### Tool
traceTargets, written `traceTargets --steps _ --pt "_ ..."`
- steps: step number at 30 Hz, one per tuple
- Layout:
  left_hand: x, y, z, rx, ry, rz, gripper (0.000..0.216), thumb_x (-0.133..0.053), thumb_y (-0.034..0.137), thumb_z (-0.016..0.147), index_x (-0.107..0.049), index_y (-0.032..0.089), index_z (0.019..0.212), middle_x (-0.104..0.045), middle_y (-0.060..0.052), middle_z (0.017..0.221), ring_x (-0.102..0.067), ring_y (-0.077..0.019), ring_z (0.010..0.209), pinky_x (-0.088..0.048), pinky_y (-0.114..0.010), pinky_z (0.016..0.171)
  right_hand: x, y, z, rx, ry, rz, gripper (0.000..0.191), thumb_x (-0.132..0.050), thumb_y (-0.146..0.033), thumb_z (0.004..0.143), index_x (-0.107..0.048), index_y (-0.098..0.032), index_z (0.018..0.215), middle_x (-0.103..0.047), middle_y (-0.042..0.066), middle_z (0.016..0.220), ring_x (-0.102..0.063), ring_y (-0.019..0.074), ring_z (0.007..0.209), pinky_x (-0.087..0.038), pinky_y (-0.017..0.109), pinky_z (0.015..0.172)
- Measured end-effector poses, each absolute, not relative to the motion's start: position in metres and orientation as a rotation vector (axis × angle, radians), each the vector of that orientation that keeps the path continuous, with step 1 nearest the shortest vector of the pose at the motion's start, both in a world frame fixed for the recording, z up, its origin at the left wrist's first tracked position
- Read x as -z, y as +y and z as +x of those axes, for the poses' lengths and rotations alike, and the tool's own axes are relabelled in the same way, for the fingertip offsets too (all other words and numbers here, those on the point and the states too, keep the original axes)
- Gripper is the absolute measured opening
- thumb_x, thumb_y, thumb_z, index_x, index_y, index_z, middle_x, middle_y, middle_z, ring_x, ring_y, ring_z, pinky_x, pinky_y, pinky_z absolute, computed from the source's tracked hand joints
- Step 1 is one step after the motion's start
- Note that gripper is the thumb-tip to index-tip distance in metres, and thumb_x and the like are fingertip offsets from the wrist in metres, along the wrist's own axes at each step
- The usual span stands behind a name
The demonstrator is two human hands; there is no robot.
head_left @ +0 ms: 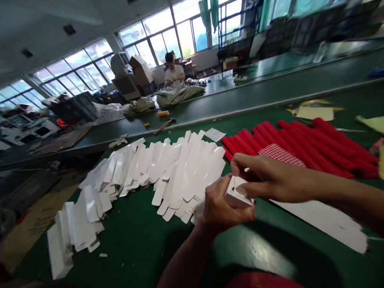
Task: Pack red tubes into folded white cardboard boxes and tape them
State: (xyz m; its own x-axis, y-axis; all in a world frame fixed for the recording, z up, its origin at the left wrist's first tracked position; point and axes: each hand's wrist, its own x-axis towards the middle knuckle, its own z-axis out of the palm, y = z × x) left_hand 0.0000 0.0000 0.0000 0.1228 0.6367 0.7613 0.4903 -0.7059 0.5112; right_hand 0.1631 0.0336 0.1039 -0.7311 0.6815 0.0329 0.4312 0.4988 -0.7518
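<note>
A narrow white cardboard box [237, 194] is in my left hand [216, 204], with the fingers wrapped round its sides and one end facing up toward me. My right hand [266, 177] reaches in from the right, its bent thumb and fingers closed at the flaps of that end. Part of the box is hidden behind both hands. Just beyond lies a wide spread of flat white cartons [186, 169]. Red rolls [290, 144] lie side by side past my right hand, with a red-and-white checked piece [280, 153] among them. Under my right forearm is a long flat white carton [325, 221].
The green table [130, 257] carries all this. Farther back a hammer [165, 125] and an orange-handled tool [163, 114] lie near a metal ledge. A person [174, 72] sits at the far bench by sacks [179, 94]. Yellowish papers [316, 112] lie at the right.
</note>
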Motion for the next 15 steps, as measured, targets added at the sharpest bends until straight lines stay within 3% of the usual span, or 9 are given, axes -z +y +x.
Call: traceTargets --steps 8,13,15 --pt "0.009 0.003 0.004 -1.694 1.264 2.289 0.042 -0.064 0.020 0.060 -0.058 0.017 0.102 -0.068 -0.004 0.079 -0.069 -0.0213 0.069 -0.059 -0.030 0.066 -0.086 0.033 0.163 -0.812 -2.463 -0.995 0.015 -0.058 -0.021 0.081 -0.044 -0.020 0.075 -0.048 -0.003 0.065 -0.041 0.0101 0.057 -0.028 0.025 0.051" --pt "0.016 0.006 0.005 -1.696 1.238 2.239 0.055 -0.066 0.021 0.058 -0.054 0.017 0.112 -0.068 -0.005 0.085 -0.070 -0.0217 0.074 -0.060 -0.030 0.070 -0.077 0.030 0.163 -0.538 -2.446 -0.869 0.013 -0.054 -0.024 0.088 -0.048 -0.019 0.078 -0.053 0.001 0.077 -0.043 0.0112 0.063 -0.031 0.026 0.057" --pt "0.017 0.005 0.006 -1.693 1.246 2.205 0.057 -0.066 0.020 0.058 -0.053 0.017 0.113 -0.068 -0.005 0.085 -0.070 -0.0211 0.073 -0.060 -0.030 0.070 -0.077 0.030 0.164 -0.594 -2.440 -0.838 0.014 -0.054 -0.025 0.089 -0.048 -0.019 0.078 -0.053 0.001 0.078 -0.043 0.0114 0.064 -0.032 0.025 0.057"
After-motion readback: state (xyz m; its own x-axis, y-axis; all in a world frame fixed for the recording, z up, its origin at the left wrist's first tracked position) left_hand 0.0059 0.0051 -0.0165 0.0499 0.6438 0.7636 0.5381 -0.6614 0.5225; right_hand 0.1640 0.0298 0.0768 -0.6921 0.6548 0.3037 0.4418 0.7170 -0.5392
